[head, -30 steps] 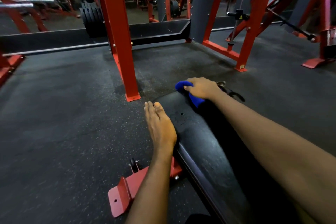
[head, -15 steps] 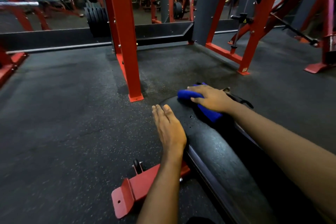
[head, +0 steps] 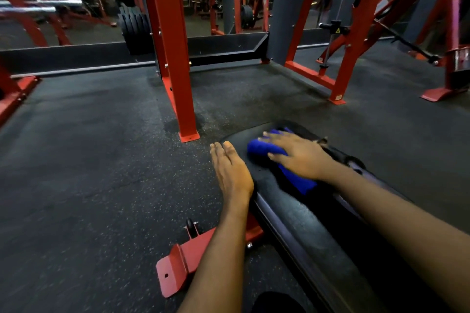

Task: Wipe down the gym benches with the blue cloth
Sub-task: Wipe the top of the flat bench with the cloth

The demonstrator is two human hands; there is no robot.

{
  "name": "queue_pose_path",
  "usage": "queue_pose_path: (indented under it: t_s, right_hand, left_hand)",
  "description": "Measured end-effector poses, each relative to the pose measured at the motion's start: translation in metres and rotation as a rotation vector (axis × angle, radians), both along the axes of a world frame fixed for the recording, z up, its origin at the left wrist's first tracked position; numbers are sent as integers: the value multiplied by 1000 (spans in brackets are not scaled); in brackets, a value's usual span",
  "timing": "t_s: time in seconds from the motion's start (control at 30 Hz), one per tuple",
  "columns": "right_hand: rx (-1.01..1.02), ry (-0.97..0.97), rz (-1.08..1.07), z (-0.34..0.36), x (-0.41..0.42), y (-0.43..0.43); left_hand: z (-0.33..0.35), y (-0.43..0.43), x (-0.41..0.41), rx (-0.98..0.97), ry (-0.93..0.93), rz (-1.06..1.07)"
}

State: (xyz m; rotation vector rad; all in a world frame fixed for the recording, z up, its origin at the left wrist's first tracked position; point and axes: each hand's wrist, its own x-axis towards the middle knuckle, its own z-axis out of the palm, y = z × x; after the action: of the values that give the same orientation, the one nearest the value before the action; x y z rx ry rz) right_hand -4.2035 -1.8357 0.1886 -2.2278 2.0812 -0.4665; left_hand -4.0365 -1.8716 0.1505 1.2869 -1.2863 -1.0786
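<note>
Lower centre-left of the frame: the bench's red foot bracket point(head: 178, 269) sits on the dark floor point(head: 89, 160), with your left forearm passing above it. Your left hand point(head: 232, 175) lies flat at the left edge of the bench pad point(head: 305, 223), fingers straight and together, gripping nothing and apparently serving as a brace. Just right of it, in the centre of the frame, the blue cloth point(head: 259, 148) rests bunched on the pad near its far rounded end. Your right hand point(head: 300, 157) lies on top of it, fingers spread and fairly straight, pressing the cloth down rather than curling round it, though some blur there limits certainty. The deciding relation: the pad's long axis runs from that far end in the centre down to the lower right of the frame, under your right forearm. The cloth is at the far end, so nearly the whole pad lies behind the hand, toward you. Judgement: the right hand is the working hand, and the coming stroke should draw back along that axis, toward the lower right.
</note>
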Motion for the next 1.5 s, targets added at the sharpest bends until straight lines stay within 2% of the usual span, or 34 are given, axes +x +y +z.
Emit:
queue_pose_path:
  t_s: [0.1, 0.33, 0.43, 0.53, 0.63, 0.77, 0.83, 1.0, 1.03, 1.13, 1.2, 1.33, 1.43, 1.5]
  right_hand:
    - [-29, -22, 74, -4, -6, 44]
    - [38, 21, -240, -5, -19, -47]
    - [9, 21, -56, -2, 0, 2]
    - [-14, -67, 86, -1, -1, 56]
    - [41, -31, -55, 3, -24, 23]
    - [86, 2, -363, 11, -16, -57]
    - [66, 15, -368, 16, -1, -68]
    - [110, -16, -87, 3, 11, -24]
    - [109, -28, -109, 1, 6, -25]
    - [97, -17, -376, 9, 9, -58]
    - [125, 18, -419, 18, 35, -81]
    - [120, 47, -147, 12, 88, -79]
    - [77, 132, 56, 3, 95, -19]
    - [39, 159, 116, 2, 94, 19]
  left_hand:
    - [0, -1, 1, -5, -13, 15]
    - [1, 2, 1, -10, 3, 18]
    - [0, 1, 2, -14, 8, 21]
    - [-3, 1, 2, -9, 20, 10]
    - [-2, 0, 2, -1, 8, 2]
    - [5, 0, 8, -9, -135, -77]
    - [5, -3, 20, -16, -156, -150]
    - [8, -18, 64, 13, -9, -235]
    - [8, -19, 71, -6, 17, -214]
    - [4, -13, 86, -18, 54, -198]
    - [0, -7, 98, -25, 39, -187]
    - [-7, -10, 114, -29, 46, -88]
    - [-4, -12, 113, -46, 79, -34]
    - [0, -10, 108, -59, 78, -50]
